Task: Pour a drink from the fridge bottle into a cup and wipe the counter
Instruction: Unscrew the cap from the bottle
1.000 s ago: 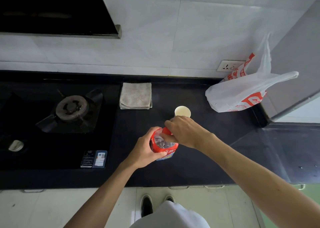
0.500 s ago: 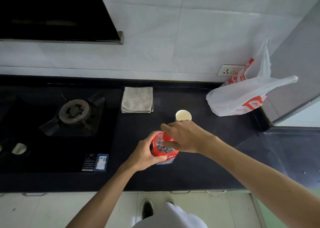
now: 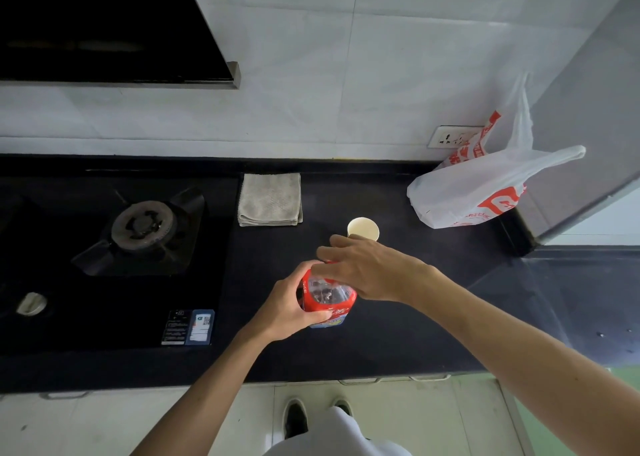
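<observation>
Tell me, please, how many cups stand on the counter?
1. The paper cup stands on the dark counter, just behind the right hand, between the folded cloth and the plastic bag. None other shows.

surface: black counter (image 3: 381,344) | left: built-in gas hob (image 3: 145,227) | back, just beside hob: folded grey cloth (image 3: 270,199) | middle: white paper cup (image 3: 363,228), upright | front of cup: red-labelled bottle (image 3: 329,299), standing | far right corner: white plastic bag (image 3: 478,192)

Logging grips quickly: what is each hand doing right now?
Left hand: closed around the bottle.
Right hand: over the bottle's top; grip cannot be told.
</observation>
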